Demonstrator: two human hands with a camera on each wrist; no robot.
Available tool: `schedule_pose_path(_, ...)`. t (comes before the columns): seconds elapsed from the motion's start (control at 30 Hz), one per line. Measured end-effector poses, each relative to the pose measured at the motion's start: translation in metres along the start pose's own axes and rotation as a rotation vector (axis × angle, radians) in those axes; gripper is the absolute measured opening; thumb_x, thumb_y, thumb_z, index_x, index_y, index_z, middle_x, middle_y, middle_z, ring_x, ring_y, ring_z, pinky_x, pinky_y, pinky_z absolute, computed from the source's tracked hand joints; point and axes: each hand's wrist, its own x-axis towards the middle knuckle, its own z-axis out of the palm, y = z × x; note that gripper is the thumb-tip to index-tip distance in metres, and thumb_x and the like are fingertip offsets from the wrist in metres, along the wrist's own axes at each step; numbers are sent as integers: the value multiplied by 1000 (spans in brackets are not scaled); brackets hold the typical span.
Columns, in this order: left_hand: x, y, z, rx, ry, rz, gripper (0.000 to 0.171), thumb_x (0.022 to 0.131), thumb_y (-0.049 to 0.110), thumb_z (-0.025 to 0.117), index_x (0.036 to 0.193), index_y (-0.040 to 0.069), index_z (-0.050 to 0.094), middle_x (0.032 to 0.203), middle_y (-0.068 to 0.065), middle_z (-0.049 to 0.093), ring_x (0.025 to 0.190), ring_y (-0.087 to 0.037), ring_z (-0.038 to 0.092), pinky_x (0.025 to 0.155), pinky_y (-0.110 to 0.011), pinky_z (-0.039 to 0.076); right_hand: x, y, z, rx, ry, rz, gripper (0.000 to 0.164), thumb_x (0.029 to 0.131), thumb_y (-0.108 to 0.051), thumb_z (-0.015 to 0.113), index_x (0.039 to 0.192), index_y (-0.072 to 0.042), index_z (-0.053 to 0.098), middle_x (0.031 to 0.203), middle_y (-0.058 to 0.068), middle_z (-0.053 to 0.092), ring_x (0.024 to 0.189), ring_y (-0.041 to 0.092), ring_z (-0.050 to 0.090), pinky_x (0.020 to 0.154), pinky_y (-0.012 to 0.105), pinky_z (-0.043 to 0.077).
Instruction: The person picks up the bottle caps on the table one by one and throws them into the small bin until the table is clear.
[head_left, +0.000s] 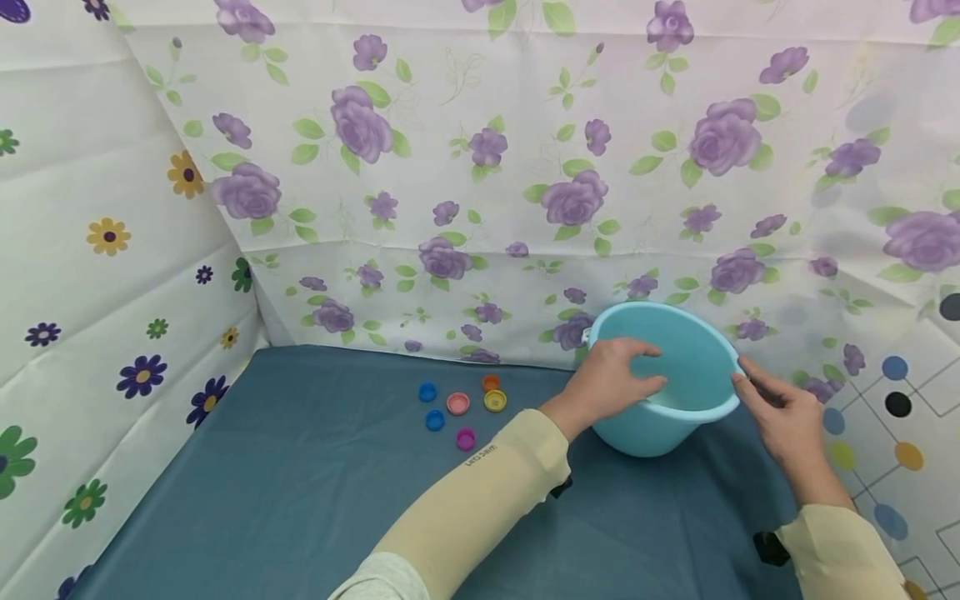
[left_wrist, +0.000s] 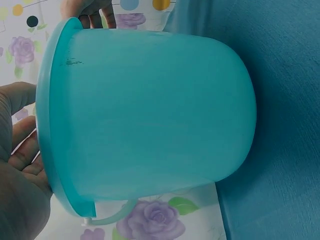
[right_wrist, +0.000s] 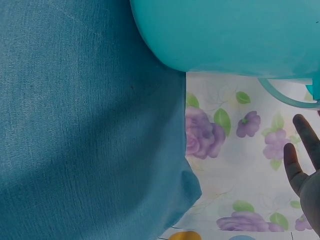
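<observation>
A light blue bucket (head_left: 645, 433) is at the right of the cloth-covered surface, near the back wall. My left hand (head_left: 611, 379) reaches over its near left rim, with thumb and fingers spread apart over the opening. In the left wrist view, that hand (left_wrist: 22, 150) lies behind the rim, and no held object shows. At the opposite side, my right hand (head_left: 787, 417) pinches the bucket's right rim between thumb and index finger. Its other fingers (right_wrist: 310, 140) stretch out free beside the bucket in the right wrist view. A pale handle (right_wrist: 285, 96) hangs along the bucket's far side.
Several small round caps lie left of the bucket: blue (head_left: 427, 392), pink (head_left: 457, 404), orange (head_left: 491, 382), yellow (head_left: 495, 401) and magenta (head_left: 465, 439) among them. Blue cloth (head_left: 300, 467) covers the surface. A flowered sheet (head_left: 450, 167) hangs close behind the bucket.
</observation>
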Motion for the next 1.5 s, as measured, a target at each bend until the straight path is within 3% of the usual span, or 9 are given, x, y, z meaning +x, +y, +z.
schedule_pose_path(0.4,-7,-2,-16,-79,28,-40,37,86,42,65,121,31,61,124,14,59,116,1,53,86,-20,50,-1,-2,1,-3,25,-8,43,86,-47,61,127,-35,57,127,1,60,87,-23,50,65,0,42)
schedule_pose_path(0.6,-12,-6,-28,-75,88,3,37,86,42,64,121,31,61,122,15,61,116,0,54,90,-21,49,-1,-3,1,1,28,-7,42,86,-47,61,127,-35,58,127,1,60,86,-24,49,64,0,43)
schedule_pose_path(0.67,-15,-8,-34,-58,118,29,38,86,42,64,122,30,61,123,13,61,105,-1,59,89,-21,49,-1,-2,1,0,27,-8,42,86,-47,61,127,-35,57,127,2,60,87,-24,49,65,0,42)
schedule_pose_path(0.73,-19,-11,-40,-44,150,46,40,86,42,64,124,30,59,124,12,60,105,-2,59,90,-21,49,-1,-1,1,-1,27,-7,42,86,-47,61,127,-36,57,128,2,59,87,-25,48,65,-1,42)
schedule_pose_path(0.83,-24,-18,-49,-39,191,55,44,86,41,64,127,28,57,127,10,58,107,-4,58,91,-23,50,0,0,2,-7,25,-1,43,86,-48,61,127,-37,56,128,1,59,87,-25,47,65,-1,42)
schedule_pose_path(0.9,-27,-23,-56,-40,217,56,45,87,40,64,129,27,56,128,9,57,120,-4,52,95,-25,49,0,0,2,-11,23,7,43,86,-49,60,127,-38,56,129,0,59,87,-25,47,65,-1,42)
schedule_pose_path(1.07,-36,-38,-71,-9,274,45,48,87,42,62,132,28,52,131,10,56,124,-5,50,100,-30,45,0,-1,1,-24,16,32,44,85,-52,59,127,-40,55,130,0,58,88,-24,45,64,0,42)
schedule_pose_path(1.27,-55,-52,-87,3,306,8,48,88,42,62,134,34,49,134,11,53,127,-7,47,101,-34,45,0,-3,0,-21,14,28,44,86,-51,59,127,-39,55,130,2,58,87,-25,45,64,0,41)
schedule_pose_path(1.5,-79,-73,-95,-16,320,-58,47,87,43,62,132,41,47,135,16,51,128,-6,46,101,-37,45,-1,-5,0,-22,20,23,44,86,-51,59,127,-38,56,129,4,58,85,-26,45,62,-1,41)
